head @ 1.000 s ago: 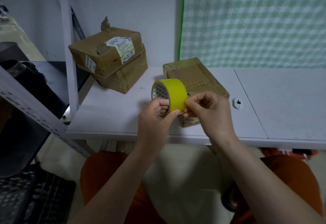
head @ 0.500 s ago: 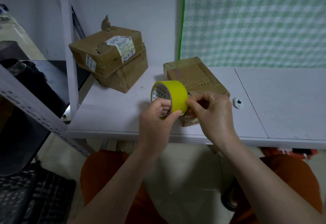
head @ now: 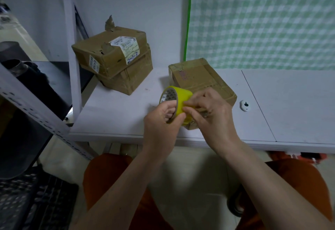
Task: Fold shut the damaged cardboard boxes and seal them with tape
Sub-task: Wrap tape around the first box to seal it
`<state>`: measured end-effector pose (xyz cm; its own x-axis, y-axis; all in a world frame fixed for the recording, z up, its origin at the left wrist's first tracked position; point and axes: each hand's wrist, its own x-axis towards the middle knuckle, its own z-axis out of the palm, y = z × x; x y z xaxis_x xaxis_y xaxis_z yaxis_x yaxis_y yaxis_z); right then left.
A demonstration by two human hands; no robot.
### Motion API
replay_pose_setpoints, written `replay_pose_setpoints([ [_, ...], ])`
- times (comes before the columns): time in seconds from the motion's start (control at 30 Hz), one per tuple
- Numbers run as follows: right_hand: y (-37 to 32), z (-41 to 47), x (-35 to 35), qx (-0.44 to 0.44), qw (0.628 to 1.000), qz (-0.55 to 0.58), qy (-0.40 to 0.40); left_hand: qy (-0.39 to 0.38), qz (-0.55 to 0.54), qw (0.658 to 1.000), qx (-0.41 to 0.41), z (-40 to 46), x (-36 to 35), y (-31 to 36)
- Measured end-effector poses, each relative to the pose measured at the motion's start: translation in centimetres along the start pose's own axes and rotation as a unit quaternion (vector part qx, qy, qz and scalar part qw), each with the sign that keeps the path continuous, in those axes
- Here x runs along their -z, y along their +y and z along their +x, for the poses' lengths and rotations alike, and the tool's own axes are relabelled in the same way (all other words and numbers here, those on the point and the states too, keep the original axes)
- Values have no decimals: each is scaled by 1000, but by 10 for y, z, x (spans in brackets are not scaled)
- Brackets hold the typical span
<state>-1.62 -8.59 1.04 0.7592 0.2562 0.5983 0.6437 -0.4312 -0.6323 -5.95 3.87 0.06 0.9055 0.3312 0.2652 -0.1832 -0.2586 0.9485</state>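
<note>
— While the yellow tape roll [head: 178, 101] is held up over the near edge of the white table [head: 116, 119], what can be read?

— Not much. A white shipping label [head: 126, 46] is seen on the top box [head: 110, 52] of the stack at back left; handwriting at its lower end looks like "2-1-3", printed txt too small to be read. A 2nd small label [head: 94, 64] is stuck on that box's front side, illegible. Pinkish marks are seen on the lid of the flat box [head: 197, 77] behind the hands, not readable. Print on the roll's inner core is blurred.

— Boxes shut?

— Top box is torn, w/ a ragged flap sticking up at its back corner; it's resting on the lower box [head: 132, 77]. Contents can't be seen in any.

— Hands?

— Roll is gripped by the left hand [head: 161, 119], fingers hooked thru the core, thumb on the outer face. Roll's outer surface is being pinched at by the right hand [head: 212, 114], thumb and fingertips curled onto the tape.

— Anything else?

— A small white round object [head: 245, 105] is lying on the table, right of the flat box.
</note>
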Motion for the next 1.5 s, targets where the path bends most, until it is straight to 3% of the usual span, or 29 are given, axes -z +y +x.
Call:
replay_pose_setpoints([
  [0.23,5,3,-1,74,993,-65,-60,-17,36,999,-12,-1,4,4],
  [0.4,9,10,2,147,971,-123,-140,-37,88,995,-4,0,7,5],
  [0.6,4,16,5,190,952,-161,-178,-29,126,992,-11,0,10,12],
  [0.77,3,12,3,183,966,-118,-142,-15,113,993,-1,1,14,16],
  [0.97,-1,9,9,163,983,-50,-67,58,126,990,21,13,33,3],
  [1.17,-2,15,-7,151,985,-9,-87,6,86,996,17,7,29,9],
  [1.27,-4,14,-14,131,988,-7,-80,-17,119,993,-2,4,27,12],
  [1.5,-4,11,-16,192,975,-60,-94,-13,122,992,7,5,27,12],
])
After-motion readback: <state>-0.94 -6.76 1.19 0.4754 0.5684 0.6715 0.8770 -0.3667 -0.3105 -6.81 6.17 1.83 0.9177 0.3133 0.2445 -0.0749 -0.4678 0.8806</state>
